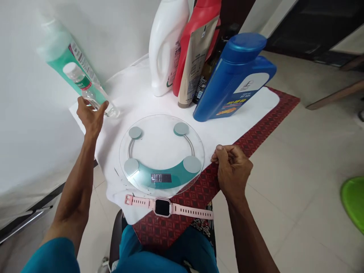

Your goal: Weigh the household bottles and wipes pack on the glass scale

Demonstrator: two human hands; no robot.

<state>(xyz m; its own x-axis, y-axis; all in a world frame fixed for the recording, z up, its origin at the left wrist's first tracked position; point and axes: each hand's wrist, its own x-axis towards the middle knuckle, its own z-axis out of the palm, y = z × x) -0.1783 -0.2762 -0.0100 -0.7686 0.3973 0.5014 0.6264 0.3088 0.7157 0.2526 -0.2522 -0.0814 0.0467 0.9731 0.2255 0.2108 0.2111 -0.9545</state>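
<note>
The left hand [92,119] is half closed around the lower part of a small clear bottle [91,92], with the thumb on the side toward the glass scale [162,151] and the fingers on the other side; as I judge it, this is a real hold. The bottle is to the left of the scale, near its far left edge but not touching. Its long axis goes from the base, which is the end closest to the scale, up and outward to the cap. A large green bottle [61,49] is just behind it, slanting the same way from the scale. So the left hand is clearly the nearer one. The right hand [234,170] is at the opposite side, just beside the scale's right edge, with fingers curled inward; I cannot tell if something is inside. A pink watch [163,207] lies along the scale's near edge.
</note>
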